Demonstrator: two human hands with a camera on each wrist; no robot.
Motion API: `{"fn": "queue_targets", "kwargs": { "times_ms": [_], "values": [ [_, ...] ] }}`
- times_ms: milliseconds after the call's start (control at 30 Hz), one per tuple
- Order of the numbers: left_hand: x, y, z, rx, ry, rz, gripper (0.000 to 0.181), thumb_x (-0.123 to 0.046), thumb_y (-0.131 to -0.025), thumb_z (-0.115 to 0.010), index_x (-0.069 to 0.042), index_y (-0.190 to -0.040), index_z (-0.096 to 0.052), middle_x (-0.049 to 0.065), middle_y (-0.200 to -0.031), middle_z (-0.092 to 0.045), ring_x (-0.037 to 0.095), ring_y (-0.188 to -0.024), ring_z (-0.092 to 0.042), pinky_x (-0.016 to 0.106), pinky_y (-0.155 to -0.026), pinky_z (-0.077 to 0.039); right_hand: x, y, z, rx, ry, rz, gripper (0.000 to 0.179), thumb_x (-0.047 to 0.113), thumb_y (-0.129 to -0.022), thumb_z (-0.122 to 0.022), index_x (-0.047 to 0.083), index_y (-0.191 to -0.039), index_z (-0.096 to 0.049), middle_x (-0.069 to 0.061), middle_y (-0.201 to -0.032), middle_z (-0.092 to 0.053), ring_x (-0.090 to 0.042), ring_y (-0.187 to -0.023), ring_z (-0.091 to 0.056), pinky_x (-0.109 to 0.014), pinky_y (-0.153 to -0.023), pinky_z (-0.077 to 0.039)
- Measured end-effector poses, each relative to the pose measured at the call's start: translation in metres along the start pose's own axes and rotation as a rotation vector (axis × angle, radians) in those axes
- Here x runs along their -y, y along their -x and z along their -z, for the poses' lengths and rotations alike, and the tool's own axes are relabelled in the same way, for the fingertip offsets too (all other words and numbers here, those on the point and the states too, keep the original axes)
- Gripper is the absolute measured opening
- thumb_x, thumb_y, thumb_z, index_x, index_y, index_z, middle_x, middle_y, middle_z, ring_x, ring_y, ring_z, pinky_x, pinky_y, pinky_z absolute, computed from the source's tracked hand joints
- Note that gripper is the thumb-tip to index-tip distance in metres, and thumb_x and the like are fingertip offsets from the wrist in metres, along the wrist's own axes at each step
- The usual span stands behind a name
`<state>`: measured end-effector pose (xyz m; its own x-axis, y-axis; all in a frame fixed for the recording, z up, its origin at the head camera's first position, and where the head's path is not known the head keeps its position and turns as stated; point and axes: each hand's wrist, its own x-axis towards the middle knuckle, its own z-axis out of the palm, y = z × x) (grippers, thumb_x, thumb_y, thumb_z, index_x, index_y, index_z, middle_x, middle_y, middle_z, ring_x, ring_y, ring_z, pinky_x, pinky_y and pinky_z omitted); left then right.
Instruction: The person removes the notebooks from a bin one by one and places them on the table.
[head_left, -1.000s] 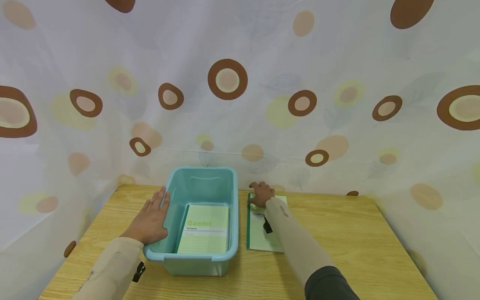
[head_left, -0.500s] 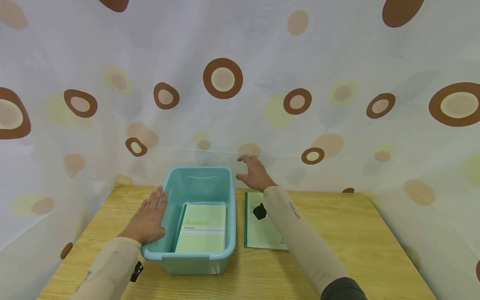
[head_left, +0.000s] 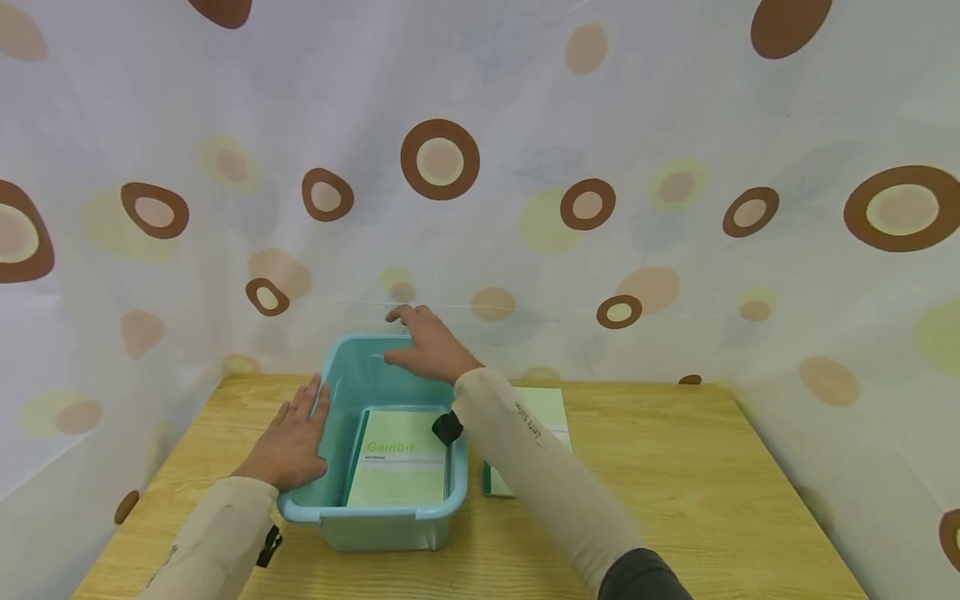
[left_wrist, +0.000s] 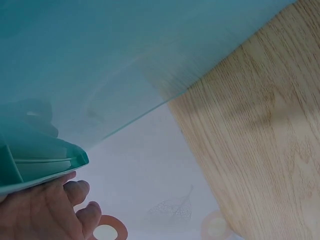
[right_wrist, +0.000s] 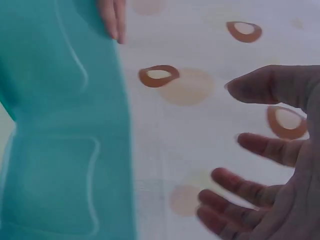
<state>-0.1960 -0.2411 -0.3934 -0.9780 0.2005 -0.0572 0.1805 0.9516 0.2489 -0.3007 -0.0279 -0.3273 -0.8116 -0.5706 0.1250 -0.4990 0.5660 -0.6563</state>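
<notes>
My left hand point(head_left: 290, 442) rests along the left rim of a light blue plastic basin point(head_left: 382, 532), its fingers straight in the head view. In the left wrist view that hand point(left_wrist: 47, 212) lies against the basin's rim point(left_wrist: 75, 162). A pale green notebook point(head_left: 397, 471) marked "Gambit" lies inside the basin, with a dark green spine. My right hand point(head_left: 431, 346) hovers over the basin's far right part. Its fingers point(right_wrist: 245, 185) are spread and hold nothing in the right wrist view. Another notebook point(head_left: 551, 408) lies on the table right of the basin, partly hidden by my right sleeve.
The wooden table point(head_left: 675, 483) extends right of the second notebook. Behind it and on both sides hangs a white sheet point(head_left: 510, 250) with brown and beige spots. A black band piece point(head_left: 447, 428) sits at my right wrist.
My right hand has risen off the notebook on the table and moved left over the basin. The left hand stays on the rim. The view has shifted slightly.
</notes>
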Motion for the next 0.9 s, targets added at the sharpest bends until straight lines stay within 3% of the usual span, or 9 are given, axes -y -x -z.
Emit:
{"fn": "queue_targets", "kwargs": {
  "times_ms": [200, 433, 533, 700, 900],
  "values": [
    [0.003, 0.000, -0.002, 0.012, 0.005, 0.006, 0.092, -0.007, -0.071, -0.060, 0.015, -0.147, -0.012, 0.031, -0.156, -0.002, 0.049, -0.142, -0.004, 0.061, -0.113, -0.007, 0.003, -0.017, -0.033, 0.060, 0.047, -0.072, 0.053, 0.029, -0.091, -0.061, 0.017, -0.140, -0.046, -0.010, -0.141, -0.043, -0.024, -0.121, -0.049, -0.041, -0.094, -0.046],
    [0.004, 0.000, -0.002, -0.019, -0.015, -0.027, 0.090, -0.005, -0.070, -0.058, 0.017, -0.145, -0.015, 0.033, -0.155, -0.006, 0.050, -0.142, -0.007, 0.061, -0.113, -0.011, 0.003, -0.024, -0.070, 0.056, 0.273, -0.186, 0.055, 0.037, -0.090, -0.061, 0.021, -0.141, -0.047, -0.007, -0.141, -0.046, -0.029, -0.131, -0.042, -0.050, -0.110, -0.027],
    [0.002, 0.000, -0.001, -0.021, -0.026, -0.032, 0.089, -0.006, -0.070, -0.058, 0.017, -0.145, -0.016, 0.033, -0.155, -0.006, 0.049, -0.142, -0.008, 0.061, -0.113, -0.011, 0.004, -0.026, -0.082, 0.066, 0.325, -0.229, 0.057, 0.038, -0.090, -0.061, 0.022, -0.143, -0.045, -0.008, -0.142, -0.045, -0.028, -0.132, -0.041, -0.048, -0.111, -0.027],
    [0.002, 0.001, 0.000, -0.021, -0.033, -0.030, 0.090, -0.005, -0.068, -0.058, 0.017, -0.145, -0.017, 0.033, -0.155, -0.007, 0.049, -0.142, -0.010, 0.061, -0.113, -0.012, -0.003, -0.036, -0.107, 0.072, 0.337, -0.292, 0.064, 0.042, -0.089, -0.062, 0.022, -0.146, -0.041, -0.008, -0.145, -0.043, -0.027, -0.133, -0.040, -0.045, -0.111, -0.029],
    [0.002, 0.001, -0.001, -0.025, -0.025, -0.040, 0.091, -0.005, -0.068, -0.059, 0.018, -0.145, -0.017, 0.034, -0.155, -0.007, 0.049, -0.142, -0.009, 0.061, -0.113, -0.012, -0.023, -0.041, -0.134, 0.150, 0.320, -0.358, 0.069, 0.045, -0.085, -0.066, 0.021, -0.145, -0.043, -0.005, -0.143, -0.047, -0.024, -0.132, -0.042, -0.043, -0.108, -0.034]
  ]
}}
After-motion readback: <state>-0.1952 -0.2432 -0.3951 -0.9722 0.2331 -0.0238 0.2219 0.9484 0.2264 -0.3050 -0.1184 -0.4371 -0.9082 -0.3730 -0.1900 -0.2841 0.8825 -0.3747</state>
